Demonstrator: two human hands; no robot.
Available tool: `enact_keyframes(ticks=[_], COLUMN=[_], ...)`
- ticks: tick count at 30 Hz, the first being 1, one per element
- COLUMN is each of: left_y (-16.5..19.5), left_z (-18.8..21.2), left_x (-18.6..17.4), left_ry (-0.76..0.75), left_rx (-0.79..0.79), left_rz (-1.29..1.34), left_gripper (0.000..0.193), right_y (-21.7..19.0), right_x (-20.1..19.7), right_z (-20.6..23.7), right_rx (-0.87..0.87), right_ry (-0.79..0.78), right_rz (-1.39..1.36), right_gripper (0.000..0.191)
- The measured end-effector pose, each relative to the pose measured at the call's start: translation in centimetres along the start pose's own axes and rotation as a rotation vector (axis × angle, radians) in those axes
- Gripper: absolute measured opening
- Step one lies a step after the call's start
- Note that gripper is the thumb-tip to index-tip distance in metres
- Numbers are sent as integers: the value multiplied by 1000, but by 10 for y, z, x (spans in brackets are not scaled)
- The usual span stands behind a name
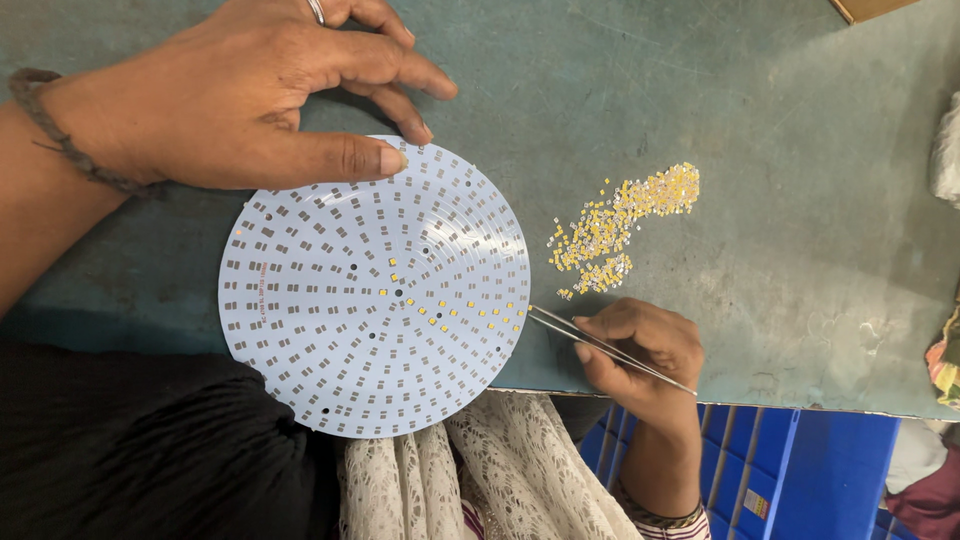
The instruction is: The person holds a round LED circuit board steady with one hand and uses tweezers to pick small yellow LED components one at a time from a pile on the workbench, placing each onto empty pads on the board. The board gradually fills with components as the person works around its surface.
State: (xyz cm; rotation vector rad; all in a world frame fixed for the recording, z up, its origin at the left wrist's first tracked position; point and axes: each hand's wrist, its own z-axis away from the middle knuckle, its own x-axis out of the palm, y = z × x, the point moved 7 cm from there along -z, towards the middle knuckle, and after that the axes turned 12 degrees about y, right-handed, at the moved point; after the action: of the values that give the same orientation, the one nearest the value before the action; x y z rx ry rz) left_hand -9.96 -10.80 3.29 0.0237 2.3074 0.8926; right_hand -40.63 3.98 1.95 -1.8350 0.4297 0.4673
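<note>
The right hand (645,350) pinches a pair of thin metal tweezers (600,345) between thumb and fingers, closed firmly on the shaft, with the tips pointing away from the grip toward the near rim of the round white circuit board (375,290). The tips lie just beside that rim, and whether they carry a chip is too small to tell. Just above the gripping fingers, a loose heap of tiny yellow and white chips (615,230) is scattered on the green worktop (800,200). The left hand (250,90) rests on the far edge of the board, fingers spread and grasping nothing, its thumb pressed flat on the board's surface. A few yellow chips already sit near the board's centre.
</note>
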Motion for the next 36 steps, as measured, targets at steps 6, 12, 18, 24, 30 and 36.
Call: enact_keyframes(ticks=[6, 12, 18, 24, 30, 36], left_y=[-5, -5, -5, -5, -3, -3], left_z=[2, 3, 3, 2, 1, 1], left_x=[2, 4, 3, 3, 2, 2], left_ry=[-15, -15, -10, -18, -17, -20], left_rx=[-29, -14, -22, -27, -21, -24], left_rz=[0, -14, 15, 7, 6, 16], left_gripper=[62, 63, 63, 63, 62, 61], right_y=[0, 1, 2, 1, 1, -1], right_x=[-2, -1, -3, -6, -8, -8], right_z=[-2, 0, 0, -1, -1, -1], right_rx=[-11, -7, 18, 15, 2, -10], right_ry=[-16, 0, 13, 40, 56, 58], right_rz=[-26, -11, 12, 1, -4, 38], right_gripper=[16, 16, 14, 13, 13, 13])
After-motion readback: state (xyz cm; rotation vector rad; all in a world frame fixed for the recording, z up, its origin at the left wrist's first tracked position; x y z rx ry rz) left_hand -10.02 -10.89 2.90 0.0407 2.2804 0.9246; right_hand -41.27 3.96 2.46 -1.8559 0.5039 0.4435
